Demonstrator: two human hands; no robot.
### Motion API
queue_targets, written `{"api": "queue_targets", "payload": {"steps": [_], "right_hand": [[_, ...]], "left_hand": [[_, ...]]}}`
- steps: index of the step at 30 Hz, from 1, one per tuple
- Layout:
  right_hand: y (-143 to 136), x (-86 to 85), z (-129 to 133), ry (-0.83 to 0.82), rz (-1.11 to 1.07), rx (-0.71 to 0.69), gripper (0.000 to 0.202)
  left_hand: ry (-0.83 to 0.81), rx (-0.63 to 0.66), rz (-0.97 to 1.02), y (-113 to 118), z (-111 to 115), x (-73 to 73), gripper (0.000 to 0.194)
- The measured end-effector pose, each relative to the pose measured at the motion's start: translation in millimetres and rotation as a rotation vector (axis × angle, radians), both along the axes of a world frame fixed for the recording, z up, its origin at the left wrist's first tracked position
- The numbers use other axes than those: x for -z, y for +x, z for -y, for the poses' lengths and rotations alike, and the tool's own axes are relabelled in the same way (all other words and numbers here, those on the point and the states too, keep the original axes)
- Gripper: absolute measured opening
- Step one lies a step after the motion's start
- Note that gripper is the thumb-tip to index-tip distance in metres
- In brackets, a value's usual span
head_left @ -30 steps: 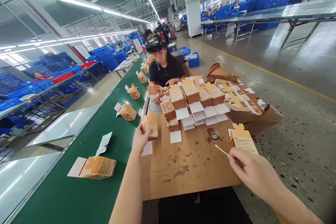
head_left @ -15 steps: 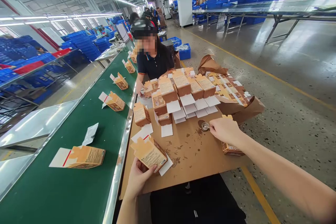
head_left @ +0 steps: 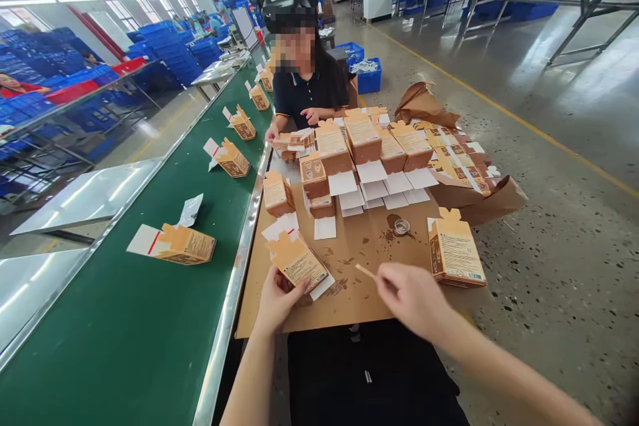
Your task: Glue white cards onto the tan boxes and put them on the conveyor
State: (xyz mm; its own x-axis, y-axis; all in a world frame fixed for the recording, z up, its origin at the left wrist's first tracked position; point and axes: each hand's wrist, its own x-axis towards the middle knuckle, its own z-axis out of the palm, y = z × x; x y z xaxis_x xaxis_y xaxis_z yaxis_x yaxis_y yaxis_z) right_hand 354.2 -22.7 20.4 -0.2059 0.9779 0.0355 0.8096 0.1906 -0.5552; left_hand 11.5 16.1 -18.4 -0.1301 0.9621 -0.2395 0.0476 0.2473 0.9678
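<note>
My left hand (head_left: pixel 282 299) is closed around the lower end of a brown and tan carton (head_left: pixel 298 258), tilted, with its white flaps out. In my right hand (head_left: pixel 412 296), a short pale stick (head_left: pixel 367 271) is pinched, its tip pointing left over the cardboard. A small clear round dish (head_left: pixel 401 227) sits on the cardboard (head_left: pixel 364 306) beyond that hand, dark stains around it. One more carton (head_left: pixel 456 247) stands to the right of my right hand. What the dish holds is too small to tell.
Several cartons (head_left: pixel 364 136) are stacked at the board's far side. Behind them a person (head_left: pixel 312 93) handles a carton. A green conveyor belt (head_left: pixel 150 319) with spaced cartons runs along the left, edged by a metal rail (head_left: pixel 234 293). Flat cartons in brown paper (head_left: pixel 479 206) lie right.
My right hand has moved from the dish back toward me and left, with the stick in it. The view has shifted, and cartons on the belt have moved farther away. My left hand keeps its carton.
</note>
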Motion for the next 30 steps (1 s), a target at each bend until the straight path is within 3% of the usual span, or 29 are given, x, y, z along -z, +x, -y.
{"api": "queue_targets", "payload": {"steps": [4,8,11,16,21,26,30], "right_hand": [[-76,32.5,20,-0.029,-0.011,-0.117,0.032],[-111,42.3,8,-0.04,-0.015,-0.138,0.026],[-107,43.1,4,-0.036,-0.011,-0.114,0.026],[-67,39.0,23,0.004,-0.03,-0.021,0.033],[-28,33.4,52,0.03,-0.062,0.075,0.036],[-26,33.8,69,0.051,-0.158,0.101,0.037],[-34,36.8,71,0.04,-0.186,0.101,0.037]], "left_hand": [[0.01,0.009,-0.058,0,1,-3.6,0.092],[0.025,0.018,-0.072,-2,1,-1.5,0.091],[0.052,0.018,-0.072,0,3,6.0,0.089],[0.186,-0.009,-0.191,10,19,18.3,0.092],[0.209,-0.005,-0.394,19,39,12.1,0.075],[0.189,-0.027,-0.406,24,40,3.8,0.073],[0.216,-0.064,-0.377,26,35,11.7,0.071]]}}
